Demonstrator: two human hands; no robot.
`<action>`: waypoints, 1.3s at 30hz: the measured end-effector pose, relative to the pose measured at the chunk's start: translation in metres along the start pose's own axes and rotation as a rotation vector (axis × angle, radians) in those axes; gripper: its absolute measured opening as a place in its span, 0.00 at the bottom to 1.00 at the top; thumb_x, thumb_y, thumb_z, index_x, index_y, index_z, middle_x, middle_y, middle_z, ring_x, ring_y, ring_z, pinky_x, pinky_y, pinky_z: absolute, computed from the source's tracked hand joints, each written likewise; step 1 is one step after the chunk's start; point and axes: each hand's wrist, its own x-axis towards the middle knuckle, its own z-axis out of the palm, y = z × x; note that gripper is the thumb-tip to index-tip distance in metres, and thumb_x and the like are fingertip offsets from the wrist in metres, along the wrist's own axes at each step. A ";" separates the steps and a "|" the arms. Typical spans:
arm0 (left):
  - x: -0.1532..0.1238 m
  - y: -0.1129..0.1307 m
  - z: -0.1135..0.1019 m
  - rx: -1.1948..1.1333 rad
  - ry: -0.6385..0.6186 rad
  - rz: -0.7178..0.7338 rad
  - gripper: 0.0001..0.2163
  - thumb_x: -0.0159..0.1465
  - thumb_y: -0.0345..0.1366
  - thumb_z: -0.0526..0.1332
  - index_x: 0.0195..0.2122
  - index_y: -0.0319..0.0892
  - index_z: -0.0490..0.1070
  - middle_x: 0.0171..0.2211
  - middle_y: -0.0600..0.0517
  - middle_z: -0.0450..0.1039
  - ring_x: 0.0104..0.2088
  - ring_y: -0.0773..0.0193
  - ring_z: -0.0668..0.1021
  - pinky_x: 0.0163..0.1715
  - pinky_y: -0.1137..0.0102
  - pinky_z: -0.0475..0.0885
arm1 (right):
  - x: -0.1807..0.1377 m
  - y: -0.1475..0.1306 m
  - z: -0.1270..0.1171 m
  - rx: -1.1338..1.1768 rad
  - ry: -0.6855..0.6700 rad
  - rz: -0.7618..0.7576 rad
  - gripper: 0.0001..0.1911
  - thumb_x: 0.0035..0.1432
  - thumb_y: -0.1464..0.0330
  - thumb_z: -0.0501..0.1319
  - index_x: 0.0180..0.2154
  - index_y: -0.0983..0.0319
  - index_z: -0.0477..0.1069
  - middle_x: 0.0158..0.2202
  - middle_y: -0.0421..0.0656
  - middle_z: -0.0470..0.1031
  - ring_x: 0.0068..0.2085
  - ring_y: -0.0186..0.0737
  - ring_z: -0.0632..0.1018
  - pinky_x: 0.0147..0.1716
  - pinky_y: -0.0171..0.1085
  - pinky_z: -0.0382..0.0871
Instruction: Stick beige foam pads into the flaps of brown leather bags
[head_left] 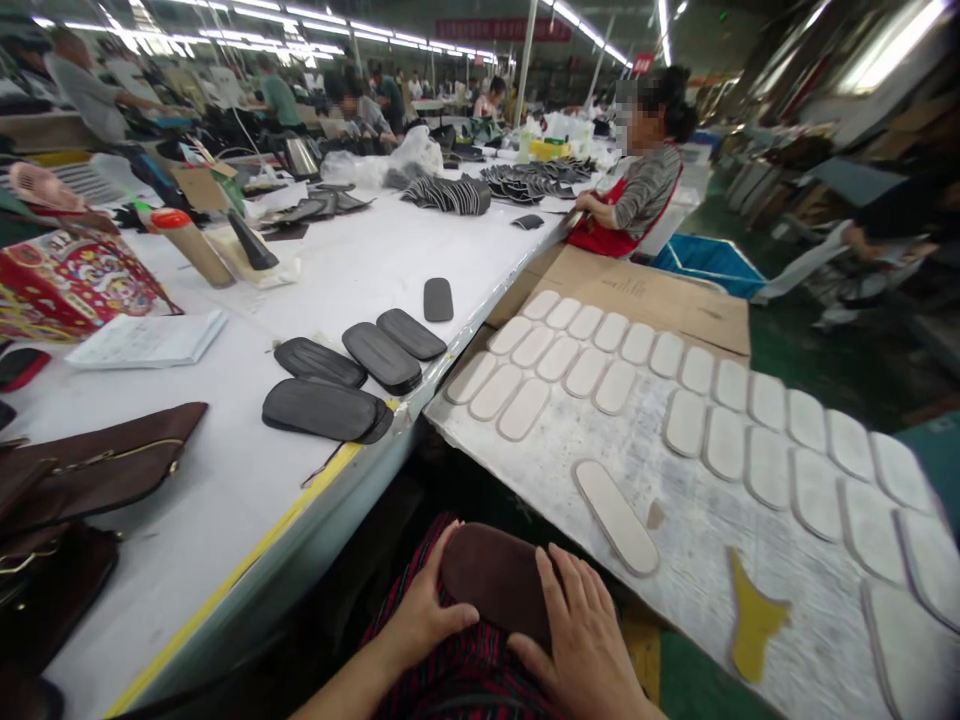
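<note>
A brown insole [491, 575] lies on my lap near the bottom of the view. My left hand [424, 605] clasps its left edge, thumb curled against it. My right hand [585, 640] rests flat over its right end with fingers stretched out and pressing down. Just beyond my right hand a single white insole [616, 515] lies at an angle on a cardboard board [705, 560]. Several black insoles [352, 375] lie on the white work table [217, 480] to my left.
Rows of white insoles [720, 410] cover the board to the right, with a yellow scrap [754, 620] near its front. Brown leather bags [82, 470], a printed box [71, 280], papers [146, 338] and a glue bottle [191, 245] sit on the table. A seated person [637, 180] works further along.
</note>
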 end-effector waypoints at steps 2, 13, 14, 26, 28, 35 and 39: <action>0.004 -0.003 0.005 -0.053 0.000 -0.028 0.42 0.50 0.51 0.64 0.61 0.43 0.46 0.59 0.43 0.55 0.59 0.51 0.60 0.58 0.58 0.54 | 0.018 -0.002 -0.007 0.068 -0.108 0.056 0.37 0.53 0.47 0.52 0.56 0.67 0.57 0.51 0.55 0.67 0.51 0.53 0.68 0.48 0.48 0.60; 0.003 -0.012 0.008 -0.074 0.039 0.009 0.35 0.55 0.49 0.60 0.60 0.43 0.47 0.59 0.43 0.54 0.59 0.51 0.59 0.58 0.56 0.53 | 0.099 -0.032 -0.006 0.188 -0.429 0.124 0.27 0.55 0.44 0.46 0.33 0.60 0.67 0.31 0.43 0.74 0.32 0.42 0.74 0.29 0.36 0.60; 0.003 -0.013 0.008 -0.066 0.040 0.026 0.36 0.55 0.50 0.59 0.60 0.42 0.46 0.59 0.43 0.54 0.58 0.51 0.59 0.58 0.56 0.53 | 0.099 -0.031 -0.005 0.173 -0.438 0.130 0.28 0.56 0.45 0.44 0.33 0.60 0.67 0.30 0.44 0.74 0.32 0.42 0.74 0.29 0.36 0.59; -0.012 -0.001 0.015 -0.063 0.007 0.038 0.36 0.55 0.42 0.62 0.61 0.43 0.44 0.59 0.44 0.53 0.59 0.53 0.59 0.58 0.56 0.52 | 0.084 -0.044 -0.014 0.172 -0.408 0.047 0.28 0.50 0.44 0.53 0.38 0.61 0.66 0.34 0.44 0.73 0.38 0.44 0.74 0.34 0.37 0.61; -0.015 0.001 0.017 -0.091 0.013 0.025 0.35 0.55 0.41 0.62 0.61 0.43 0.45 0.59 0.44 0.53 0.59 0.53 0.59 0.59 0.56 0.52 | 0.081 -0.048 -0.014 0.162 -0.364 0.034 0.31 0.44 0.42 0.57 0.39 0.61 0.66 0.35 0.45 0.73 0.39 0.46 0.74 0.35 0.37 0.62; -0.015 -0.003 0.021 -0.068 0.061 -0.003 0.32 0.58 0.41 0.59 0.60 0.42 0.45 0.59 0.44 0.53 0.59 0.55 0.58 0.59 0.57 0.51 | 0.088 -0.049 -0.007 0.102 -0.386 0.105 0.29 0.58 0.45 0.40 0.35 0.60 0.66 0.31 0.45 0.74 0.34 0.44 0.76 0.31 0.37 0.62; -0.012 -0.002 0.018 0.029 0.039 0.040 0.41 0.51 0.43 0.65 0.61 0.40 0.44 0.60 0.42 0.53 0.60 0.50 0.56 0.59 0.53 0.50 | 0.094 -0.051 -0.005 0.099 -0.393 0.130 0.30 0.61 0.49 0.36 0.34 0.60 0.67 0.31 0.45 0.75 0.35 0.43 0.76 0.32 0.37 0.62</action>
